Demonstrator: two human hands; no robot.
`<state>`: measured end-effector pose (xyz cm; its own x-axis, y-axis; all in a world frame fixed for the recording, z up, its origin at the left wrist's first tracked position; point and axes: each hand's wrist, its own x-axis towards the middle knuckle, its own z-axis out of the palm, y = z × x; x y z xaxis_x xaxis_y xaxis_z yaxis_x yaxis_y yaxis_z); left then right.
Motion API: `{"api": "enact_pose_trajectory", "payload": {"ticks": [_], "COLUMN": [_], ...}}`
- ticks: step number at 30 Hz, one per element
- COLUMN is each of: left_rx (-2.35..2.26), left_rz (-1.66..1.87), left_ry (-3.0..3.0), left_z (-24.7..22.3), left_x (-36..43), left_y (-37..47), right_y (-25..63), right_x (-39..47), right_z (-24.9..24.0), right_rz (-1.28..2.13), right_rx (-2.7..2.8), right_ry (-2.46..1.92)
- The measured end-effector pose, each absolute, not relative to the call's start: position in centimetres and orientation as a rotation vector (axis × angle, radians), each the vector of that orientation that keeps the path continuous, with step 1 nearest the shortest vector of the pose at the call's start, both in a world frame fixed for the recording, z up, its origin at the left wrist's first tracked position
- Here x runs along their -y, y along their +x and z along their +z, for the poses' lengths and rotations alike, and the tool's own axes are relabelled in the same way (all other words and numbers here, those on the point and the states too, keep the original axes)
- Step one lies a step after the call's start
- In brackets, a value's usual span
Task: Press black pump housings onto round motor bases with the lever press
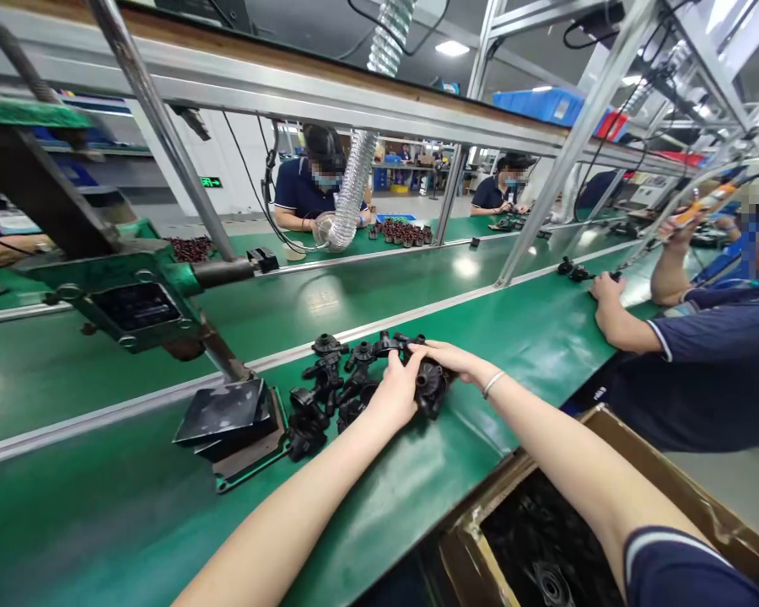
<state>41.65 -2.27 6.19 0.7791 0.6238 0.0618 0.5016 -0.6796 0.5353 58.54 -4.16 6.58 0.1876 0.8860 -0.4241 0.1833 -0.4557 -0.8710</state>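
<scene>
My left hand (397, 389) is closed at the right end of a cluster of black moulded parts, its thumb and fingers pinched against one of them. Beside it, my right hand (448, 357) reaches in from the right, with curled fingertips meeting the left hand over the same spot. A round black plastic housing (431, 381) with a short pipe stub shows just below and between the hands. Fingers hide much of what is gripped. Several similar black housings (325, 375) lie on the green work surface (481, 337), left of my hands.
A green bench press (139, 303) with a dark metal base block (228, 413) stands at left. An open cardboard box (481, 548) of black parts sits at lower right. A co-worker's hand (607, 288) works at right. Metal posts (544, 169) rise beyond the bench.
</scene>
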Motion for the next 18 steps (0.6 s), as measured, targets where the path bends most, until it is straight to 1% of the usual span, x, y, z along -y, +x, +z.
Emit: {"api": "enact_pose_trajectory", "payload": {"ticks": [4, 8, 11, 14, 16, 18], "left_rx": [-0.949, -0.993, -0.987, -1.056, -1.176, -1.212], "left_rz": [0.132, 0.064, 0.058, 0.163, 0.2, 0.088], "left_ry": [2.501, 2.534, 2.697, 2.82, 2.776, 2.68], "left_z": [6.4, 7.1, 8.5, 9.6, 9.5, 8.5], "left_x": [0.2, -1.2, -2.3, -4.7, -7.1, -9.9], "left_y": [39.5, 37.8, 36.9, 37.2, 38.3, 39.9], "right_y": [57.7, 57.3, 57.5, 58.2, 58.5, 58.5], "right_x": [0.8, -0.9, -0.7, 0.5, 1.5, 1.9], "right_z": [6.4, 5.9, 5.7, 5.2, 4.3, 3.1], "right_rz": [1.184, 1.015, 0.924, 0.783, 0.691, 0.614], "right_rx": [1.179, 1.257, 1.285, 1.285, 1.306, 1.297], "right_ry": [-1.885, -1.934, -1.934, -1.927, -1.932, -1.941]}}
